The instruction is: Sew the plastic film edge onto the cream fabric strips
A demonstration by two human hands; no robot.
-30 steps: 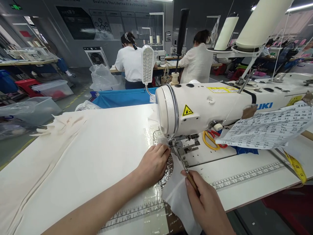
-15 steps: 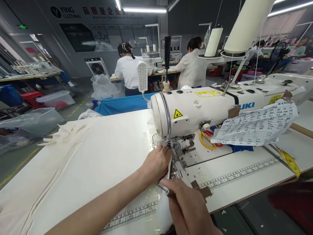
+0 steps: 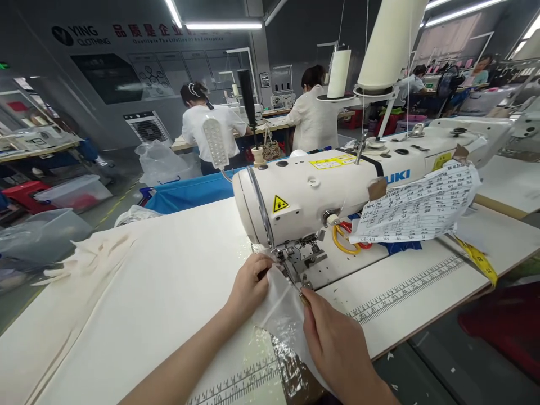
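A white sewing machine [image 3: 291,197] stands on the table, its needle and presser foot area low at the left end of the head. A piece of thin white fabric [image 3: 280,309] runs from there toward me. My left hand [image 3: 251,284] is closed, pinching the fabric's edge just left of the presser foot. In my right hand [image 3: 335,337] a slim metal tool [image 3: 297,288] is gripped, its thin end pointing up and left over the fabric toward the foot. Whether it is tweezers or an awl I cannot make out.
Cream fabric pieces [image 3: 88,275] lie along the table's left. Yellow-and-red-handled scissors [image 3: 343,239], a handwritten sheet [image 3: 417,205] and a yellow tape measure [image 3: 478,259] are at the right. Large thread cones [image 3: 388,50] stand above. Two people work at machines beyond a blue cloth bin [image 3: 189,194].
The right hand has moved up and outward, and its tool now points at the presser foot. The white fabric lies spread between the hands. The view has shifted to the right.
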